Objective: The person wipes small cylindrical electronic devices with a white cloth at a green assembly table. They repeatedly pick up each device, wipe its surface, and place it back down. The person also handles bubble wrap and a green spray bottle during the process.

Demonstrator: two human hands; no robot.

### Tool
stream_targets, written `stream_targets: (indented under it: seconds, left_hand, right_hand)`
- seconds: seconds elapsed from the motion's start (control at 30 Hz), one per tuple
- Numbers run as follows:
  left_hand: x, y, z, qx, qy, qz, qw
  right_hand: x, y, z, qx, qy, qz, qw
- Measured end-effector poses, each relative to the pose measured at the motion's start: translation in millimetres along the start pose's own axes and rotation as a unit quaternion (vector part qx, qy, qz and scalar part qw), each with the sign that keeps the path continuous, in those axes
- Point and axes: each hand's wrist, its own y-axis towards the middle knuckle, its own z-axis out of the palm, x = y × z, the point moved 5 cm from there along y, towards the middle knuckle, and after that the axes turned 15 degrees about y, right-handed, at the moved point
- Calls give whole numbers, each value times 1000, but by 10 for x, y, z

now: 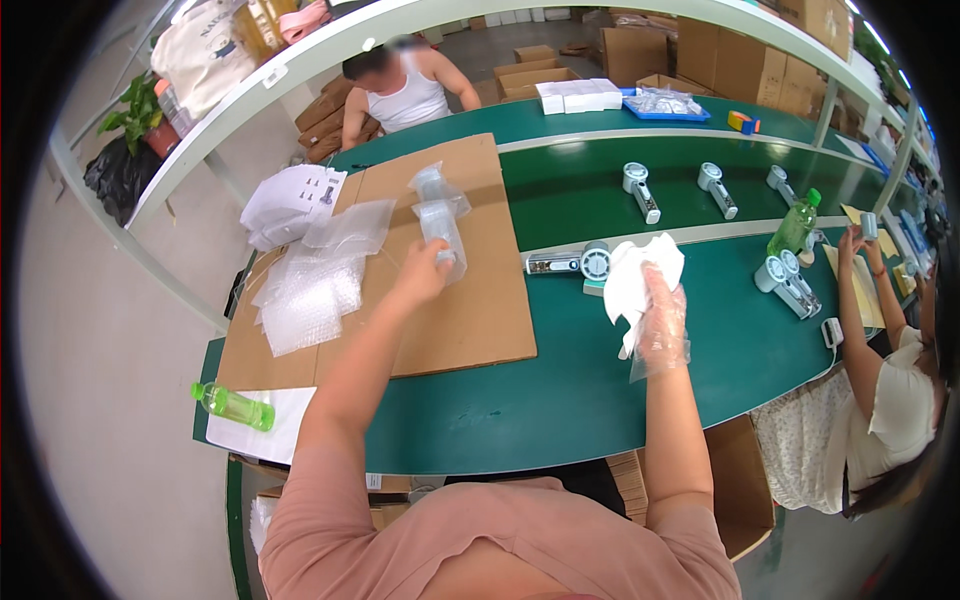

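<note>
Our left hand (422,272) is closed around a small clear plastic bag (441,232), lifting it above the sheet of brown cardboard (470,310), with a pile of bubble-wrap pouches (312,285) lying just to its left. Our right hand (662,322), in a thin clear glove, grips a crumpled white cloth (638,280) over the green belt (560,390), just beside a white handheld fan (578,263) lying on its side.

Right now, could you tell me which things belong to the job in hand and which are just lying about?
In hand:
left hand on small clear bag
right hand holding white cloth
handheld fan
bubble-wrap bags

Lying about:
green bottle
potted plant
black bag
</note>
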Motion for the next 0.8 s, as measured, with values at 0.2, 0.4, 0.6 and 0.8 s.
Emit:
stream_targets:
  seconds: [0.2, 0.4, 0.6, 0.8]
  left_hand:
    - [46, 247, 585, 109, 115, 4, 987]
    - [-263, 1225, 550, 49, 280, 16, 959]
    - [-2722, 1601, 562, 78, 26, 214, 973]
    - [-3333, 2000, 1616, 228, 45, 271, 934]
  right_hand:
    - [5, 200, -319, -29, 76, 3, 997]
    - [-7, 295, -408, -71, 185, 6, 980]
    - [183, 314, -415, 98, 330, 98, 934]
    - [127, 320, -374, 104, 389, 149, 903]
